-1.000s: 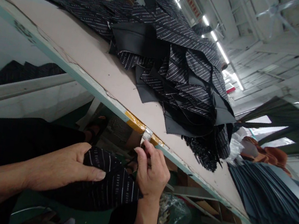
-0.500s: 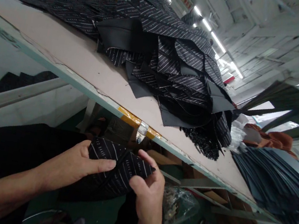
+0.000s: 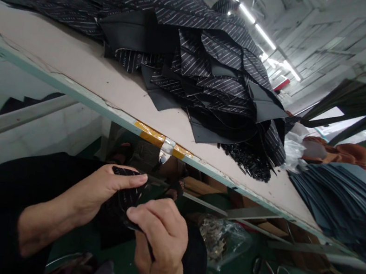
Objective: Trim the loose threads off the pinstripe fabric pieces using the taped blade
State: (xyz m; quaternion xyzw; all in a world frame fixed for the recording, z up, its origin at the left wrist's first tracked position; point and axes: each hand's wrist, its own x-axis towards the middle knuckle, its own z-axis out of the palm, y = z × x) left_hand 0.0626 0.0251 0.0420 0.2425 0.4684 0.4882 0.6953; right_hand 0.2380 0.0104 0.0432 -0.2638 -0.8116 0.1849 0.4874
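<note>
The left hand point(image 3: 97, 193) is pinching a folded black fabric piece with thin pale stripes point(image 3: 123, 198), its thumb lying along the top while its other fingers are mostly hiding behind. The right hand point(image 3: 163, 235) is curling in from the other side, its fingers closing on the piece's lower right edge — exactly which fingertips are meeting there, I cannot tell. The piece is sitting between both sets of fingers, below the edge of a long pale tabletop point(image 3: 40, 43). Just beyond the fingers, a shiny silver metal tab point(image 3: 166, 149) is hanging over yellow tape point(image 3: 150, 135) on that edge. Farther beyond, a heaped pile of black, white-striped fabric panels point(image 3: 214, 79) is covering much of the tabletop. Right of the right fingers, a clear plastic bag point(image 3: 237, 242) is lying low down.
</note>
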